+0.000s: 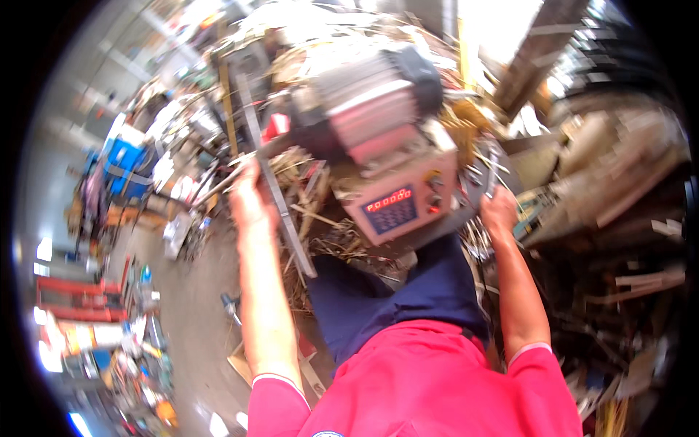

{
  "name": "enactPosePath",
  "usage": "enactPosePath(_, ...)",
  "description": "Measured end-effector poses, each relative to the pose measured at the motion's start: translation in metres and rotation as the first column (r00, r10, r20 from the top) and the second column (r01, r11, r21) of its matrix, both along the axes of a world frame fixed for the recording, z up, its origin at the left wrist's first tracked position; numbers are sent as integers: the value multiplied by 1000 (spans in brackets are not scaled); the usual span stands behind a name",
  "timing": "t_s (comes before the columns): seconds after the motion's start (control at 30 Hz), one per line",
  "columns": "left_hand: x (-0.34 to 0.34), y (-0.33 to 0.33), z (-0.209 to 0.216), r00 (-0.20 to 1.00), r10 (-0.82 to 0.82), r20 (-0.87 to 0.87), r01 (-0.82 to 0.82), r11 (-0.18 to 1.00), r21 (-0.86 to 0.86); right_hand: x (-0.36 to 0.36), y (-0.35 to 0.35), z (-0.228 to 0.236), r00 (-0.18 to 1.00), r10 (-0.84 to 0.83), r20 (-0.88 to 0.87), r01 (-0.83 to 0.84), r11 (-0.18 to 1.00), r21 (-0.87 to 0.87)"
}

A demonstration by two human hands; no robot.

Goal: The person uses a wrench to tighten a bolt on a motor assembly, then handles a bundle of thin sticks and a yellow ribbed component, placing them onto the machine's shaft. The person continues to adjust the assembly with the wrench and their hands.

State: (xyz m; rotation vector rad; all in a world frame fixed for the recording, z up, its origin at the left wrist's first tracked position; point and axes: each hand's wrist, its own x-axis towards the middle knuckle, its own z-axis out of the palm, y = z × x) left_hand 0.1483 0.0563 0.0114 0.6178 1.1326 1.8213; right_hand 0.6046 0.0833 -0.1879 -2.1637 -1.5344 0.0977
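Observation:
A grey motor (pixel 371 109) with black end parts sits on a pale control box (pixel 400 193) in front of me, blurred by movement. The box carries a blue keypad panel with a lit red display, and knobs at its right. To the left, my left hand (pixel 251 200) is closed round a thin brownish rod (pixel 222 186). A long flat metal bar (pixel 280 211) slants down just right of that hand. On the right, my right hand (pixel 499 213) is closed on a slim silver tool (pixel 494 166), which looks like a wrench. Blur hides its exact shape.
Straw-like scraps (pixel 338 240) lie under and around the machine. Wooden boards and timber (pixel 539 58) crowd the right side. At the left, a blue container (pixel 125 164), a red metal frame (pixel 80 300) and mixed clutter line the grey floor (pixel 186 313).

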Motion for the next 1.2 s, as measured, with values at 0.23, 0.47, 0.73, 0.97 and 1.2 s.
enactPosePath(0.23,-1,-4,-1,992,-42,115,28,992,121,-7,20,24,993,-22,-120,-11,963,-270)
enactPosePath(0.47,-11,-15,-9,978,-153,144,121,970,212,5,26,13,495,-223,-840,-25,962,-271)
enactPosePath(0.73,48,-130,28,905,24,-424,88,967,241,-120,-131,157,313,607,-730,-190,794,578)
enactPosePath(0.97,81,-167,52,658,-124,-743,447,858,253,-230,-146,241,-50,973,-224,-646,140,750)
enactPosePath(1.2,10,-138,26,806,-26,-592,-63,990,-130,-250,-123,205,277,883,-378,-675,459,578)
